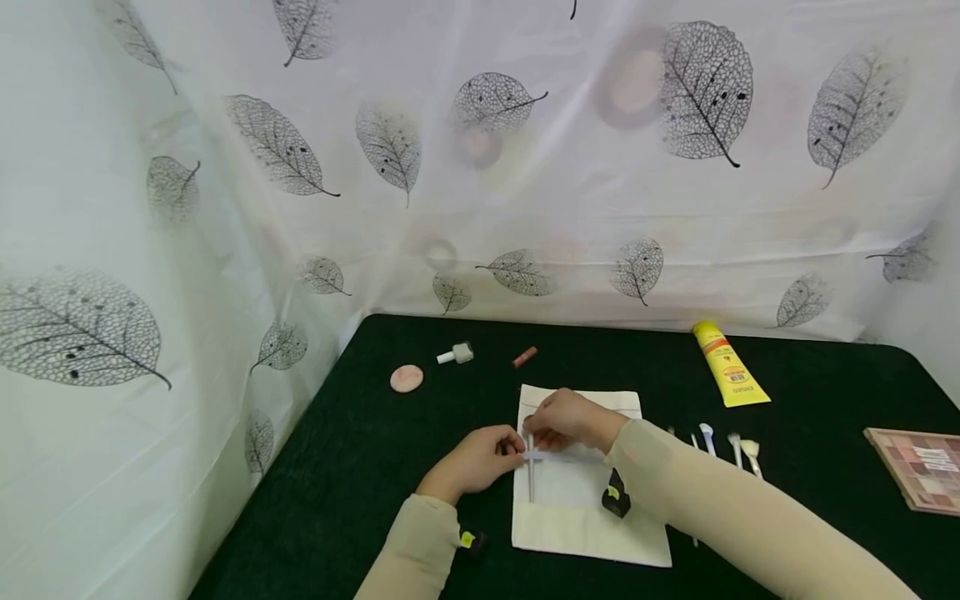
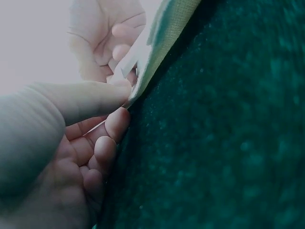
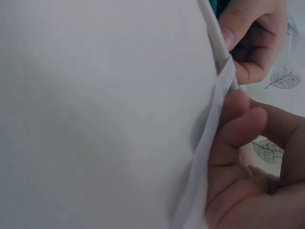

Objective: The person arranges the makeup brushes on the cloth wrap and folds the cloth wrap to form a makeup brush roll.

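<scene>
A cream fabric pouch (image 1: 592, 533) lies spread on the dark green cloth, with a white elastic band (image 3: 205, 138) running across it. Along its left side is a slim makeup brush (image 1: 532, 483), its pale handle passing under the band. My left hand (image 1: 480, 457) pinches the pouch's left edge beside the band, thumb on top and fingers beneath in the left wrist view. Just above it, my right hand (image 1: 573, 419) holds the brush near its head, fingers curled. In the right wrist view its curled fingers (image 3: 238, 129) lie against the band and partly hide the brush.
Several more makeup brushes (image 1: 735, 446) lie right of the pouch, partly behind the right sleeve. Farther right are a yellow tube (image 1: 731, 367) and a palette (image 1: 926, 471). A pink round item (image 1: 407, 378), a small bottle (image 1: 461, 352) and a reddish-brown stick (image 1: 525, 357) lie behind.
</scene>
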`<state>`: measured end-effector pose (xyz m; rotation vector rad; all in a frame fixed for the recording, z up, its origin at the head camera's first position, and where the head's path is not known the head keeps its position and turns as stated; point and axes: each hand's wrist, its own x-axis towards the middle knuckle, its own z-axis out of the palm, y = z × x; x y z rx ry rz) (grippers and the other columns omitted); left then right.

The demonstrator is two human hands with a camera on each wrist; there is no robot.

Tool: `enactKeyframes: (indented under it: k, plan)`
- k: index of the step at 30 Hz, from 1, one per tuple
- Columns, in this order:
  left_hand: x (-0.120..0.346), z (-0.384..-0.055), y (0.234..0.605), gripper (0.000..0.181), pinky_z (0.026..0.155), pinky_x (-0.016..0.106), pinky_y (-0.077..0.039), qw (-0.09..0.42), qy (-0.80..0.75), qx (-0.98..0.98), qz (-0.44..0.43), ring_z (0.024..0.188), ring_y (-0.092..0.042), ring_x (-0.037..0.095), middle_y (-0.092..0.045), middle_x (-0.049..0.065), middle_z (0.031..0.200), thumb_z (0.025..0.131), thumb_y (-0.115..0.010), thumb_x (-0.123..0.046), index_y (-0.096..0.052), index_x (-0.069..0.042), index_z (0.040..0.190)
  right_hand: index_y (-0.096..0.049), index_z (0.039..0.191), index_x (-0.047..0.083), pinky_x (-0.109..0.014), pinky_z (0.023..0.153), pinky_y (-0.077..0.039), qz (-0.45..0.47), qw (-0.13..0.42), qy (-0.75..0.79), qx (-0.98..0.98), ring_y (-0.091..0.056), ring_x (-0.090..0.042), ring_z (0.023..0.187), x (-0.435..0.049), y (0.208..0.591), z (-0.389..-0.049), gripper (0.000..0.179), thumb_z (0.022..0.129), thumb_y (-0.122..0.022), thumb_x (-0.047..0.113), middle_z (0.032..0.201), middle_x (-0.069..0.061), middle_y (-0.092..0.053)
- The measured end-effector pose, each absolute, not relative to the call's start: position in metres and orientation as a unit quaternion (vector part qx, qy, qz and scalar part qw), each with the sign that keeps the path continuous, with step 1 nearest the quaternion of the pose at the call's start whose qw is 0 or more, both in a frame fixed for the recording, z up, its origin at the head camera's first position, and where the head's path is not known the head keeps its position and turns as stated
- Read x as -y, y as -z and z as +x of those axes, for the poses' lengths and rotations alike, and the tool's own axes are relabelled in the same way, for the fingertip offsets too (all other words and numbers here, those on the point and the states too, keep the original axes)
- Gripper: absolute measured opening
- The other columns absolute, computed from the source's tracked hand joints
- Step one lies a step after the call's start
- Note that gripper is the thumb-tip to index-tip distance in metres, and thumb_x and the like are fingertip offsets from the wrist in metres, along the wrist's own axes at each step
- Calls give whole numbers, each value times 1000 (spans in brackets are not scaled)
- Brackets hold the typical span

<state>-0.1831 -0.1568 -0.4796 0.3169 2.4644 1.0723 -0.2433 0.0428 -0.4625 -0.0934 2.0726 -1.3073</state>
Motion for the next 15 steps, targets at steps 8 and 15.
enactKeyframes:
  k: [8, 15]
  plan:
    - [157, -184, 477, 6, 74, 34, -46, 219, -389, -887, 116, 82, -56, 16, -61, -3, 92, 98, -66, -28, -66, -26, 104, -67, 89, 5, -24, 55, -49, -58, 349, 493, -795, -57, -13, 57, -43, 465, -244, 16, 93, -73, 19, 75, -8, -68]
    - [158, -184, 479, 6, 74, 35, -46, 224, -394, -885, 111, 83, -57, 17, -61, -3, 93, 98, -67, -29, -66, -27, 103, -63, 96, 7, -27, 58, -53, -84, 308, 442, -838, -63, -17, 62, -42, 460, -244, 19, 97, -69, 25, 81, -10, -67]
